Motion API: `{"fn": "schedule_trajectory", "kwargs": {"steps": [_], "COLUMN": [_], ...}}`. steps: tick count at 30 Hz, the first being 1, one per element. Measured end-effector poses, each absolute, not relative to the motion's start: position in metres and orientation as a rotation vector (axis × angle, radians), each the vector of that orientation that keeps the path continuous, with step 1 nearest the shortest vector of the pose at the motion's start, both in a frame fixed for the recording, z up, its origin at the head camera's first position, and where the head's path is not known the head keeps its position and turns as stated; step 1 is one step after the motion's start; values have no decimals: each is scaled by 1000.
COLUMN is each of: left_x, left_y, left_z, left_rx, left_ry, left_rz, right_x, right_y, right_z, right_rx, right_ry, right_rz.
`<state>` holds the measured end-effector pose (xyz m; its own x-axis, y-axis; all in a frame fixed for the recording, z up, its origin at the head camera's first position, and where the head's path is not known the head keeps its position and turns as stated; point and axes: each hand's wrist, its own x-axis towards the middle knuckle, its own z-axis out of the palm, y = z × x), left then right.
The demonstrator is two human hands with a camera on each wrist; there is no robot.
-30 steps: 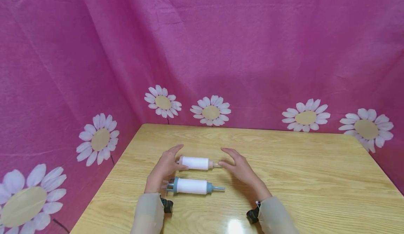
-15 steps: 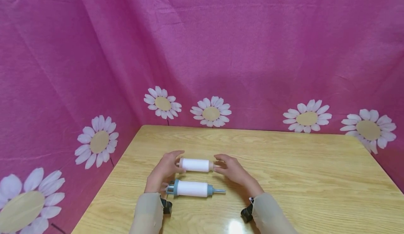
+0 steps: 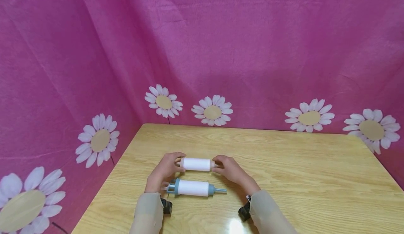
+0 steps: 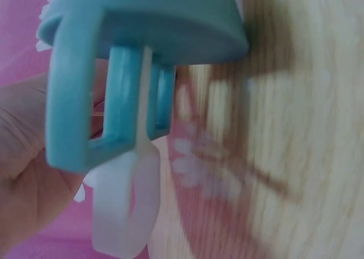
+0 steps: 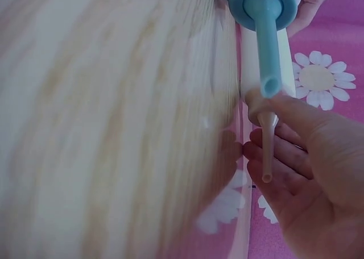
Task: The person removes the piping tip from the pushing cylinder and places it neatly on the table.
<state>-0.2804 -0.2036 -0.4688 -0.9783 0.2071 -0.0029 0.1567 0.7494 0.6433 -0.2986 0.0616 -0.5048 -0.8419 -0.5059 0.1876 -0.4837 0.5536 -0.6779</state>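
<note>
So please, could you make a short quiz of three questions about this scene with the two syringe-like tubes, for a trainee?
1. True or false: both hands hold the pink-capped tube.
2. Which tube lies nearer to the person? A. the pink-capped tube B. the blue-capped tube
3. Which way does the blue-capped tube's nozzle point, toward the left hand or the right hand?

Key: 1 true; 2 B; 3 toward the right hand.
</note>
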Motion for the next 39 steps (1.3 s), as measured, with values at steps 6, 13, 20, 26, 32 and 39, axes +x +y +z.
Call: {"fn": "schedule_trajectory", "kwargs": {"steps": [6, 13, 20, 26, 32, 39], "left_x": [-280, -277, -273, -267, -261, -256], "left_y": [-207, -209, -212, -212, -210, -207], "left_z": [-472, -468, -457, -448, -439, -434], "left_rx": [382, 374, 378, 469, 516, 487], "left_ry": [2893, 2833, 2781, 2849, 2850, 2818], "left_rz": [1065, 1182, 1297, 1263, 1278, 1323], "right_x": [-299, -297, -293, -285, -280, -277], "right_y": [60, 63, 69, 77, 84, 89], "right_z": [-505, -502, -497, -490, -489, -490], "right_rx": [-893, -819, -762, -709, -674, -696], "right_ry": [2765, 2728, 2644, 2554, 2518, 2515], "right_rz": [-1180, -1296, -1470, -1645, -1751, -1763]}}
